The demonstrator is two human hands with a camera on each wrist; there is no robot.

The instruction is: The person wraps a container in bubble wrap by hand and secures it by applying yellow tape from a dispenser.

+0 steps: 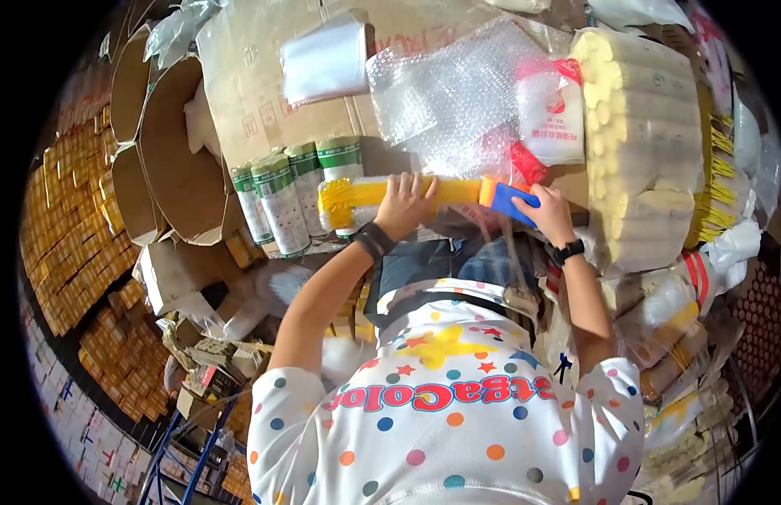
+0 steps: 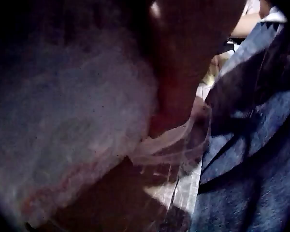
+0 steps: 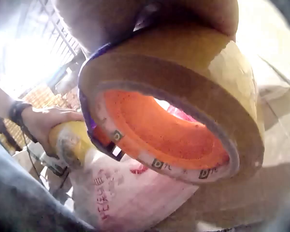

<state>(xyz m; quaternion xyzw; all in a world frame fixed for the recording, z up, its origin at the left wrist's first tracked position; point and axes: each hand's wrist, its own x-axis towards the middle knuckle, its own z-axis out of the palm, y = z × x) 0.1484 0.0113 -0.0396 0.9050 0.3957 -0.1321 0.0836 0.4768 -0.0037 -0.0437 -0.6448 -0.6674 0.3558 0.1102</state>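
My left hand (image 1: 407,206) grips a long yellow bundle (image 1: 458,192) in clear wrap, fingers over its top. Frilly yellow ends stick out at the bundle's left. The right wrist view shows this hand (image 3: 41,125) around the bundle's yellow end (image 3: 72,140). At the bundle's right end, my right hand (image 1: 548,215) holds a blue and orange tape dispenser (image 1: 512,202). Its roll of yellowish tape (image 3: 241,101) sits on an orange hub, seen close up in the right wrist view. The left wrist view is dark, with clear plastic (image 2: 179,140) beside jeans (image 2: 251,159).
Several green-and-white wrapped rolls (image 1: 281,206) stand left of the bundle on cardboard (image 1: 247,76). Bubble wrap (image 1: 441,93), a stack of clear bags (image 1: 325,63) and a red-printed white bag (image 1: 552,118) lie behind. Pale yellow rolls in plastic (image 1: 643,151) stand at right, open cartons (image 1: 176,151) at left.
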